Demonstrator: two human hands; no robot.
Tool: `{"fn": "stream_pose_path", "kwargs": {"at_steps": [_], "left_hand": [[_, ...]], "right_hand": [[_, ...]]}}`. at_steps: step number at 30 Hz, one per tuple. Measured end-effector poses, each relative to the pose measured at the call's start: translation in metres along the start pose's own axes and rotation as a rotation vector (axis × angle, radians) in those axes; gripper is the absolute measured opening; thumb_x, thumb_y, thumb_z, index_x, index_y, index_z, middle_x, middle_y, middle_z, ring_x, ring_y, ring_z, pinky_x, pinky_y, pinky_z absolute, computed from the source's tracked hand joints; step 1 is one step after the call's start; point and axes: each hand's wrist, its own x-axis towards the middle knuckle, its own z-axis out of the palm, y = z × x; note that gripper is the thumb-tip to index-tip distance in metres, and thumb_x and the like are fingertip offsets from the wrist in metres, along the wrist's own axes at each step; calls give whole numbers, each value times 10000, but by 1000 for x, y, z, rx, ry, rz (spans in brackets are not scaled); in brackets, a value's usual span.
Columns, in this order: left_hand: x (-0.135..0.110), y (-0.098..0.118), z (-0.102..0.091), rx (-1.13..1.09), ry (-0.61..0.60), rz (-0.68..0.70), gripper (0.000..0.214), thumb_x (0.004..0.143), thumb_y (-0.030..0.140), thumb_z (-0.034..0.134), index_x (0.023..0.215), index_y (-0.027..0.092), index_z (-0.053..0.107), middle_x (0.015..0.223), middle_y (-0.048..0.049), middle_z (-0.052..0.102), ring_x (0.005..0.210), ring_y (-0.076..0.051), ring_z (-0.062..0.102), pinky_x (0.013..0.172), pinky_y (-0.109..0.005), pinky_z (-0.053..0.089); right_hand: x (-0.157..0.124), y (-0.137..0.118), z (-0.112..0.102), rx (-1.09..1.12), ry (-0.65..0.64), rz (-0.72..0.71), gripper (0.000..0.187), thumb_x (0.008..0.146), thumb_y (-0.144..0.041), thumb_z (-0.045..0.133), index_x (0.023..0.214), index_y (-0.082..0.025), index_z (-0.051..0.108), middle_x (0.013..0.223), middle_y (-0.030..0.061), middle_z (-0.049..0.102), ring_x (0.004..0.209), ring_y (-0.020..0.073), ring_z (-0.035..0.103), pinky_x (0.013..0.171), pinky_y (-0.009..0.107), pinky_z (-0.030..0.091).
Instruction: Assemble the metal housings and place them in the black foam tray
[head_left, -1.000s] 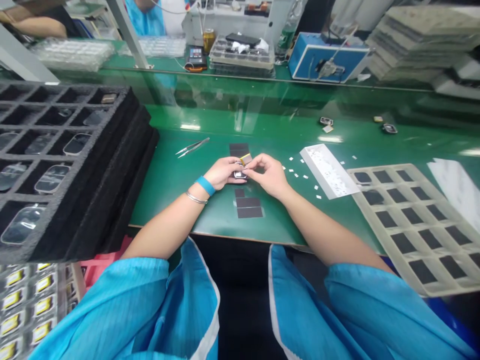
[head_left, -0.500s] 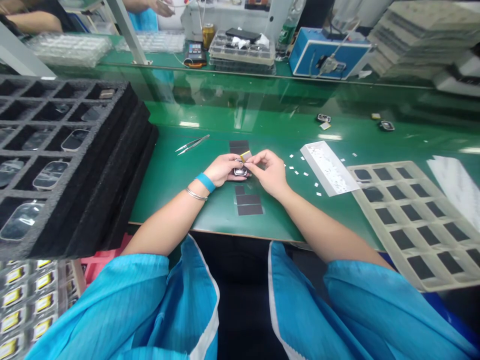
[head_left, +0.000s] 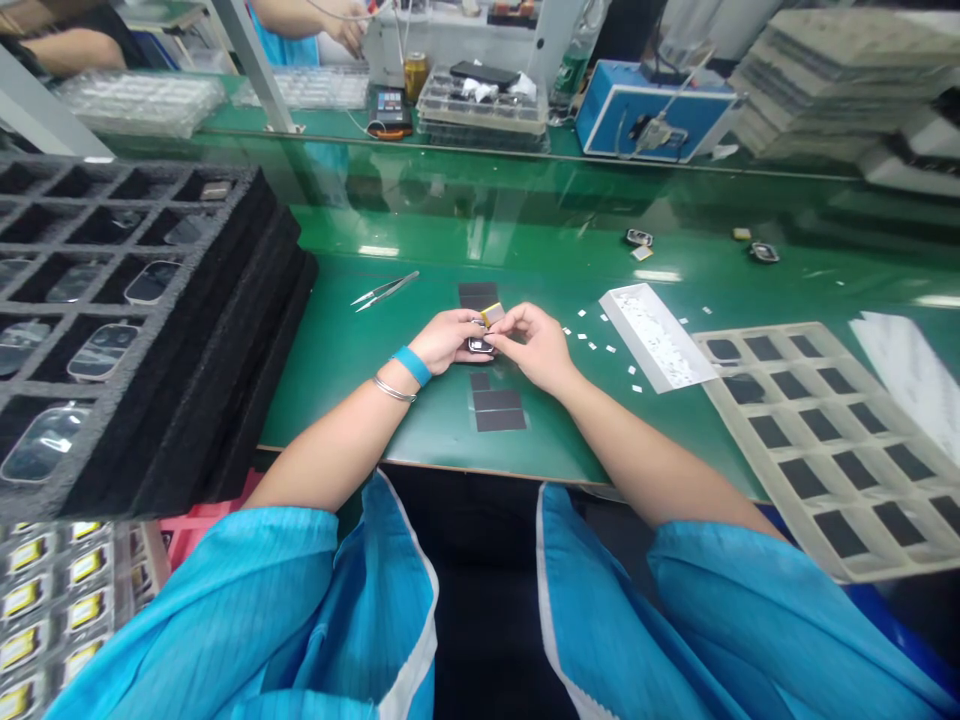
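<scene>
Over the green bench, my left hand [head_left: 444, 343] is closed around a small dark watch housing [head_left: 481, 344] with a pale rim and a white patch inside. A flat battery [head_left: 493, 313] with a yellow edge sticks up at the housing's upper right. My right hand [head_left: 541, 345] has its thumb and forefinger pinched together at the housing's right side, close by the battery. Whatever lies between those fingertips is too small to make out. Black adhesive pads lie beyond the hands [head_left: 478, 293] and nearer to me [head_left: 498, 405].
Tweezers [head_left: 385, 290] lie left of my hands. To the right are a white box [head_left: 660, 335] of small white pieces, several loose pieces and a compartment tray [head_left: 817, 450]. Black foam trays [head_left: 247, 300] are stacked at left. Across the bench, a co-worker's hand [head_left: 345, 30] shows.
My right fingertips have shifted slightly down along the housing's right side. My left hand keeps its hold. At the back, the co-worker's hand has moved right and down.
</scene>
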Motion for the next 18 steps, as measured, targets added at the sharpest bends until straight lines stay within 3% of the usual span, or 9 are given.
{"fn": "stream_pose_path", "kwargs": {"at_steps": [6,12,15,18], "left_hand": [[-1,0,0,-4,-9,15,108,766,16,573,791,121,577,634,10,604,569,-80,609,740,-338,613],[-1,0,-1,-22,-3,23,112,776,11,562,797,120,577,640,-1,614,576,-88,612,706,-321,612],[-2,0,-2,-23,5,29,136,762,4,568,824,123,590,711,-30,663,607,-110,646,724,-339,613],[-3,1,-1,-15,-8,20,133,774,25,573,854,128,597,721,-52,683,653,-159,696,708,-330,608]], "right_hand": [[-4,-4,0,-118,8,-44,232,744,-333,720,780,-206,529,814,14,677,775,170,643,794,341,516],[-10,-15,3,-471,-9,-167,77,817,-210,636,790,-221,565,850,40,651,879,224,614,894,405,481],[-7,-11,0,-522,87,-191,170,762,-246,721,863,-210,589,1038,99,609,1082,286,552,980,467,444],[1,-2,-5,-365,150,-57,402,710,-338,778,1041,-191,605,1177,126,560,1071,280,564,898,444,504]]}}
